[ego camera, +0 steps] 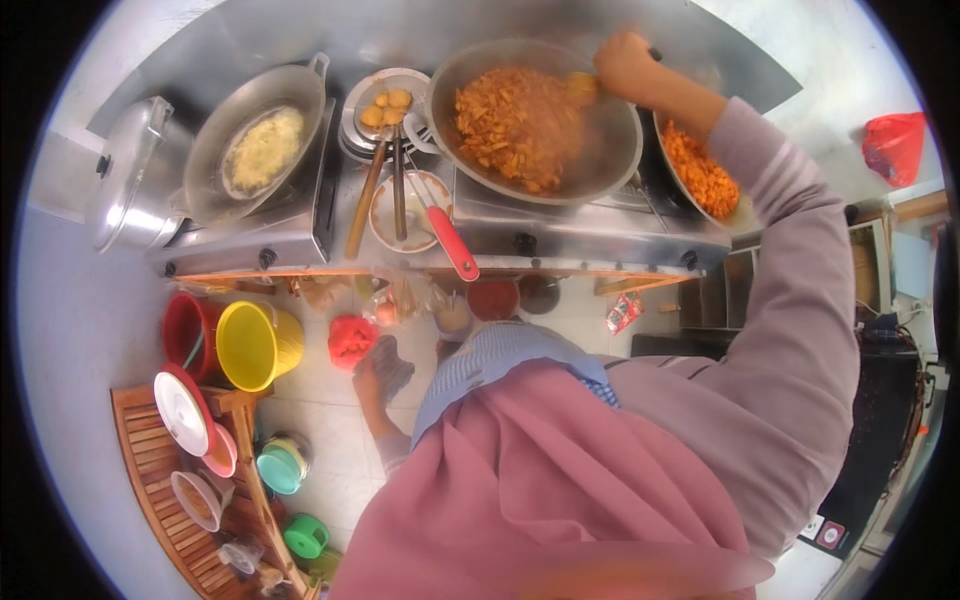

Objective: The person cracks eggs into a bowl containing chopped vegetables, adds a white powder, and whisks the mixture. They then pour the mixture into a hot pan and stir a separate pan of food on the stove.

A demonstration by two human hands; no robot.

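Note:
My right hand [628, 69] is closed on the handle of a spatula, whose yellowish blade [581, 87] rests in the reddish chopped food [517, 127] inside a large metal wok [536, 196]. Much of the handle is hidden by the hand. Low at my left side hangs my left hand [369, 381], with a greyish, crumpled cloth-like thing [394, 367] at its fingers. Left of the wok, fried round pieces [387, 109] lie on a strainer with a wooden handle [365, 202]. A red-handled utensil [452, 244] lies across a patterned bowl [411, 184].
A second wok [202, 176] with pale frothy food stands on the left stove, beside a large metal pot [131, 180]. At right is a pan of orange food [701, 176]. Yellow [244, 349] and red [180, 322] buckets stand below left, near a wooden bench [150, 450].

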